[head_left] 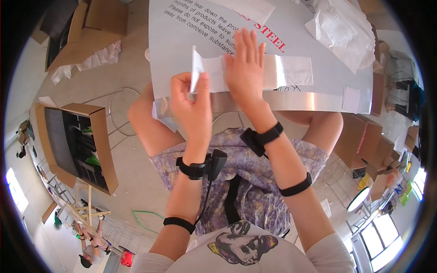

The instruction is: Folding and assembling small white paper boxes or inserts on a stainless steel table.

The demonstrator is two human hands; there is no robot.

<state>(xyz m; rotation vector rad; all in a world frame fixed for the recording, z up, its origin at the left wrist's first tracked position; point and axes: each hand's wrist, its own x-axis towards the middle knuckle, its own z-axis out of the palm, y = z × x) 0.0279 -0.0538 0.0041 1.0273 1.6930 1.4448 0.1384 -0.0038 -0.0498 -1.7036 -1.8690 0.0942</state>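
Where the tabletop (330,93) ends toward you, its edge (296,101) is smooth, shiny bare metal, and a careless slide of your wrists along it could scratch you or smudge the finish. Just beyond it, the thin, glossy whitish strip (291,72) lies flat across the grey-covered surface, its left end folded upright. Your left hand (190,98) has a narrow grip, thumb and fingers pinching that raised end; your right hand (246,73) is spread flat on the strip, its grip wide and holding nothing. Pull too hard on the left and the film may tear or crease; let your right palm slip on that slick face and the whole strip may skew. The small, pale rectangular card (351,99) near the right edge could get knocked off by a sweeping elbow. Farther out, the crumpled translucent wrap (341,34) is loose and light, so a draught or a bump could drift it over your work. Beyond, the stiff brown carton (105,150) stands on the floor (136,191).
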